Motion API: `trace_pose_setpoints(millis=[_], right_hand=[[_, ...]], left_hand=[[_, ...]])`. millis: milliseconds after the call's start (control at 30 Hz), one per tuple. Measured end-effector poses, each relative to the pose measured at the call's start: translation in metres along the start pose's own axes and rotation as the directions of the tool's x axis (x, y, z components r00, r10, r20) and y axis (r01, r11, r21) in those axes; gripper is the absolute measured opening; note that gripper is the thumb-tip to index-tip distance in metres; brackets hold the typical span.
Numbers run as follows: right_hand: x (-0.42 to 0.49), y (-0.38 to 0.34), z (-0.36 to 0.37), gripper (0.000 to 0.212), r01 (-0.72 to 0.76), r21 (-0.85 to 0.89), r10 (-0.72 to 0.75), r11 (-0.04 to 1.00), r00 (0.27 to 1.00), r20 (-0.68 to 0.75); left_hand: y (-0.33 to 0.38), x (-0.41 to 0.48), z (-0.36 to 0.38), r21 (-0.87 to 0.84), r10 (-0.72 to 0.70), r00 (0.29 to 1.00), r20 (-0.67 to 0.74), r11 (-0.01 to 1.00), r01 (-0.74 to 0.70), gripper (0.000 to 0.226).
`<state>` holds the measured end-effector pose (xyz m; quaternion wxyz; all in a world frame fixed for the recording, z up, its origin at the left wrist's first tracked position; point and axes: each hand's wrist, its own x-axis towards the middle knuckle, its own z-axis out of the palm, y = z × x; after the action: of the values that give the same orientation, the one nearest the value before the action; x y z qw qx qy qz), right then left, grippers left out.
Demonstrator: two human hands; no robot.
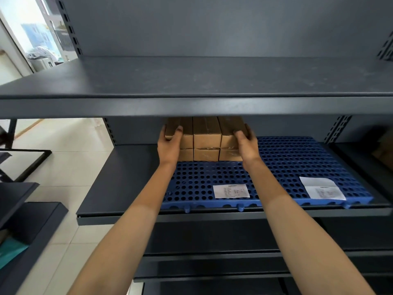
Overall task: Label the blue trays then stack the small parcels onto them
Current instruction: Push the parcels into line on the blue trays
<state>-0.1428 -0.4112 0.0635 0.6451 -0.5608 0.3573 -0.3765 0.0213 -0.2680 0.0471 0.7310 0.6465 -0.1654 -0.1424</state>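
Left hand point(169, 143): at 9 o'clock of the parcels point(206, 138), fingers curled over the upper left box's edge, thumb on its front face; gripping.
Right hand point(244, 141): at 3 o'clock of the parcels, fingers wrapped round the upper right box's corner; gripping.
Parcels: brown cardboard boxes, two layers, three across, touching one another, at the 12 o'clock end of the left tray point(197, 182).
Left tray: blue, perforated, lying on the dark shelf point(119, 177); white label point(231, 190) near its 6 o'clock edge.
Right tray point(297, 158): blue, touching the left tray at 3 o'clock; carries no parcels; white label point(322, 188) at its 5 o'clock corner.
Upper shelf point(191, 81): hides the parcels' tops.
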Motion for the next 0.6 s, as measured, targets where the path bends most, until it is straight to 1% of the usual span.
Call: trace_pose_setpoints(millis=[67,200,500,600], right_hand=[[-0.0008,-0.0005,-0.0005,0.06,0.003,-0.005,-0.003,1.0,1.0,0.009],[-0.0019,-0.0028,-0.0015,0.061,-0.003,-0.001,0.003,1.0,1.0,0.016],[-0.0011,-0.0065,-0.0013,0.053,0.009,-0.057,-0.007,0.998,1.0,0.026],[-0.001,-0.006,-0.0005,0.051,0.013,-0.06,-0.011,0.998,1.0,0.026]], left_hand=[[0.0003,0.0013,-0.0013,0.009,0.001,1.0,0.007,1.0,-0.001,0.08],[0.0006,0.0038,-0.0074,0.032,0.012,0.998,0.067,0.999,-0.014,0.084],[0.0057,0.0095,-0.008,0.078,0.012,0.998,0.054,0.997,-0.016,0.058],[0.0095,0.0081,-0.0077,0.078,-0.001,0.998,0.065,0.997,-0.004,0.061]])
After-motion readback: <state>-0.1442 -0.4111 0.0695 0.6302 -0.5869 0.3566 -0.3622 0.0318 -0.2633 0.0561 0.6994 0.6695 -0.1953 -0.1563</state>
